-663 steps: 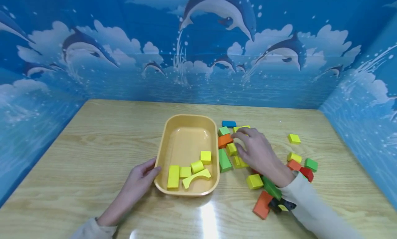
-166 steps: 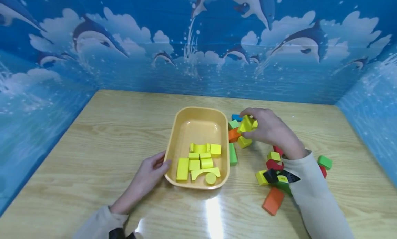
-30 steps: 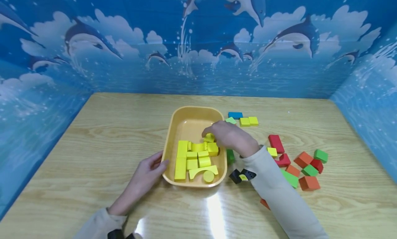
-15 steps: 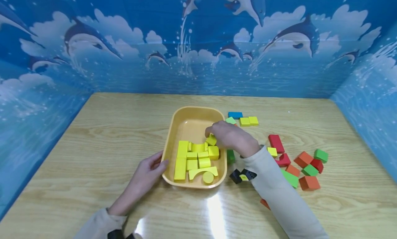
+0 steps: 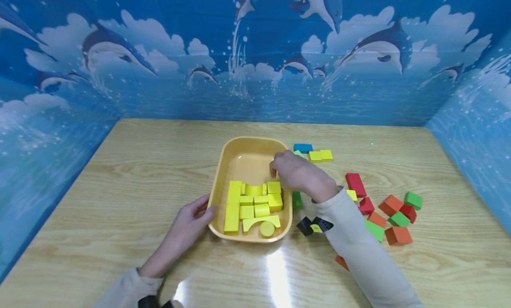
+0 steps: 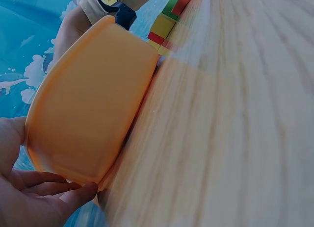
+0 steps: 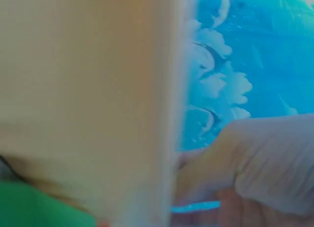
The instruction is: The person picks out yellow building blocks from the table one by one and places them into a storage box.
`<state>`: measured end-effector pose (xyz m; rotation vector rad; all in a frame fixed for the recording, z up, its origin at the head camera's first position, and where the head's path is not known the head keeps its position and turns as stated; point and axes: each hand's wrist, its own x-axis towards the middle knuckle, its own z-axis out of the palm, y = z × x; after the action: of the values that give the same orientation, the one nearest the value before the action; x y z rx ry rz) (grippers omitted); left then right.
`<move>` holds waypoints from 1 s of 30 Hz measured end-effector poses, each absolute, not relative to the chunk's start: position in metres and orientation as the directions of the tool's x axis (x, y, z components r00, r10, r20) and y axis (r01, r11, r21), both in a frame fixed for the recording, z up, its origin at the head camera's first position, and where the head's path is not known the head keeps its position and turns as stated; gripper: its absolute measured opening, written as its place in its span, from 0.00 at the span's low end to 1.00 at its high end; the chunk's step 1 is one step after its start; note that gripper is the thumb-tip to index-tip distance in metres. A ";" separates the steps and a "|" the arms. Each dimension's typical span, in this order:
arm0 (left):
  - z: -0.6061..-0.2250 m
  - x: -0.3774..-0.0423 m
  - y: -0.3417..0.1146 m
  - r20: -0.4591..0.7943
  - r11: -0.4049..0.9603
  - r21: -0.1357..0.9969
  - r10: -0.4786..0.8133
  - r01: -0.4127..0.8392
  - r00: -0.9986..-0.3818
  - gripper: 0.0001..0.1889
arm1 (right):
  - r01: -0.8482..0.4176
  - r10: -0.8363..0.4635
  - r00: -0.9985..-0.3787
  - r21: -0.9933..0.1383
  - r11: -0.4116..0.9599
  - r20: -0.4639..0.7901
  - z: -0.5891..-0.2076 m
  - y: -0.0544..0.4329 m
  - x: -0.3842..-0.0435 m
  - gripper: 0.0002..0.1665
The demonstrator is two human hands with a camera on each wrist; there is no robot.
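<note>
Your tray fills the frame from the left edge to past the middle, its tan wall so near that it blurs, ending in a pale, upright rim. Your right hand comes in from the right edge at lower right, its fingers running behind that rim, so you cannot see their tips. At lower left you have a green block, with a small dark shape above it and a sliver of red beside it, while a blue backdrop with white clouds spans the upper right.
</note>
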<state>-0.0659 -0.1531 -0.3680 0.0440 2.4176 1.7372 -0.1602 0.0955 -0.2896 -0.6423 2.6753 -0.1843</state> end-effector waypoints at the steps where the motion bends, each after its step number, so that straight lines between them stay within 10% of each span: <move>1: -0.368 -0.066 -0.153 -0.116 0.324 0.943 0.118 -0.072 -0.986 0.25 | -0.415 -0.470 -0.827 -0.230 0.880 -0.307 -0.287 0.099 -0.161 0.22; 7: -0.368 -0.066 -0.153 -0.113 0.325 0.943 0.118 -0.069 -0.987 0.25 | -0.381 -0.457 -0.874 -0.350 0.856 -0.167 -0.275 0.136 -0.174 0.22; 17: -0.368 -0.065 -0.154 -0.115 0.329 0.942 0.122 -0.069 -0.986 0.25 | -0.051 -0.177 -0.898 -0.303 0.952 -0.403 -0.294 0.205 -0.200 0.29; 30: -0.368 -0.066 -0.153 -0.122 0.306 0.948 0.113 -0.082 -0.986 0.24 | 0.015 -0.128 -0.886 -0.302 0.953 -0.446 -0.316 0.205 -0.210 0.30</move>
<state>-0.0656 -0.1529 -0.3684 0.0286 2.4006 1.7581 -0.2102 0.2051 -0.3161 -0.0807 2.6295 -0.4111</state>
